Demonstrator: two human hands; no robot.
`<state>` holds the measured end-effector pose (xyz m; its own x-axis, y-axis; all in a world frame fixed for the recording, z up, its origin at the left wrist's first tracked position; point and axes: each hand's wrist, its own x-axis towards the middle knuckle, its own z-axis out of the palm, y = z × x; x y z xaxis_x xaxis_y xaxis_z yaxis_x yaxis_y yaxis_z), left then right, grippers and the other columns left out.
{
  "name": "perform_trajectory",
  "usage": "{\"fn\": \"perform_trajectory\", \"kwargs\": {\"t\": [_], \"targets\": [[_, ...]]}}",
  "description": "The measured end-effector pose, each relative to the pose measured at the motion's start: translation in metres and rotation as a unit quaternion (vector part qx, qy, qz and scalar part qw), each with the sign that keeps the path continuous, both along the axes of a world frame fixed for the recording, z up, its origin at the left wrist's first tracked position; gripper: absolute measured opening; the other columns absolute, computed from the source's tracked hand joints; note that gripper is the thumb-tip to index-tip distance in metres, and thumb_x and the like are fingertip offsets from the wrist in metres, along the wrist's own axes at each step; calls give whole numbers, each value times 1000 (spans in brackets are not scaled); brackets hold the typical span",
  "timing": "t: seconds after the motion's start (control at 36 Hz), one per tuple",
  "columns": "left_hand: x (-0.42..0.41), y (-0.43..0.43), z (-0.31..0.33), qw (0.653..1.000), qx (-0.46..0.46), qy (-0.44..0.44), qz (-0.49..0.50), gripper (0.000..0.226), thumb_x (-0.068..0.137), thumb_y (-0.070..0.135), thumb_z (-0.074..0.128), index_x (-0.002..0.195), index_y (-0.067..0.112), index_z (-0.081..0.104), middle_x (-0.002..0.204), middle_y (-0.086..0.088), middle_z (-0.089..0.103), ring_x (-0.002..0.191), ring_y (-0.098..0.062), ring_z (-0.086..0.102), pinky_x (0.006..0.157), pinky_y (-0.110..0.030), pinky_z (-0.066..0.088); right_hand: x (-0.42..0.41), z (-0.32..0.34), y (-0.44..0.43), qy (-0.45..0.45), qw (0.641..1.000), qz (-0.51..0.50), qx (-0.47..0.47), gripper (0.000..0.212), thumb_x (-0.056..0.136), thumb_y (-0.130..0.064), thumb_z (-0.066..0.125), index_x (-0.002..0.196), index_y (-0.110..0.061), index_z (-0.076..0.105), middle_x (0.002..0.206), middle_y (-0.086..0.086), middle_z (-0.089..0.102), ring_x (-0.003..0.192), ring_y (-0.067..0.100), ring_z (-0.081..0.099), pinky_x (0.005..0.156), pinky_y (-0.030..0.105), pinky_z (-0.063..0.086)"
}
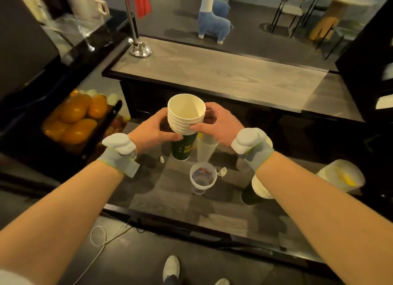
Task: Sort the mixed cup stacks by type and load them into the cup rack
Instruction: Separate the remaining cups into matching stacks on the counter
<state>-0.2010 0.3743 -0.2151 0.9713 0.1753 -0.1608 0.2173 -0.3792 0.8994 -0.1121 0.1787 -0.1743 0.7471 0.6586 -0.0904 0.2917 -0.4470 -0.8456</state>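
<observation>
A stack of green paper cups with white rims (185, 123) is grasped by the left hand (156, 128) and right hand (217, 125) above the worktop (170, 191). Sorting seems underway. Next, the clear plastic cups (205, 148) just right probably need separating.

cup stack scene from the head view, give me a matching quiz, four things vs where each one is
Things:
1. paper cup stack
2. clear plastic cup
3. oranges
4. blue stool

Places:
A. on the floor beyond the long counter
B. standing alone on the low table
C. in both hands
D. in a dark tray at left

Pairs: 1-C, 2-B, 3-D, 4-A
</observation>
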Motion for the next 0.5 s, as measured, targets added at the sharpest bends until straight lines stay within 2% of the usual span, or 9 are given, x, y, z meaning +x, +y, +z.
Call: {"fn": "perform_trajectory", "kwargs": {"t": [0.08,0.14,0.25,0.33,0.44,0.5], "targets": [[4,-1,10,1000,-3,-27,2,77,77,29,83,142,33,41,136,10,56,126,-12,53,110,-48,43,5,13,-6,8,1000,-7,15,67,79,-42,78,136,-27,48,131,-6,60,115,10,57,89,24,48],[11,-6,21,999,-16,-43,-11,77,75,32,83,140,33,42,133,10,58,125,-12,55,108,-48,45,10,27,-16,23,999,-19,29,69,77,-44,79,136,-28,48,132,-7,60,117,12,58,96,34,52],[28,-30,42,995,-24,-86,-52,79,72,44,83,140,33,43,133,9,59,124,-13,56,106,-48,47,20,54,-45,36,997,-45,55,65,78,-39,79,135,-27,49,128,-6,61,115,14,62,89,36,58],[48,-64,51,991,-25,-95,-94,78,75,45,81,141,31,41,133,8,59,122,-11,57,105,-44,48,26,64,-84,55,991,-87,86,74,70,-45,84,133,-25,51,127,0,62,115,20,63,91,44,57],[66,-107,48,985,-26,-76,-152,75,78,43,80,141,33,40,130,13,58,116,-3,57,98,-28,48,25,61,-133,45,989,-126,66,85,60,-58,85,133,-26,52,126,-1,64,116,21,63,94,48,55],[71,-125,42,981,-33,-74,-179,75,78,38,80,141,31,40,130,13,58,116,-2,57,96,-25,48,21,54,-153,40,988,-137,51,86,59,-61,84,132,-27,52,126,-2,65,115,19,64,94,48,54]]}}
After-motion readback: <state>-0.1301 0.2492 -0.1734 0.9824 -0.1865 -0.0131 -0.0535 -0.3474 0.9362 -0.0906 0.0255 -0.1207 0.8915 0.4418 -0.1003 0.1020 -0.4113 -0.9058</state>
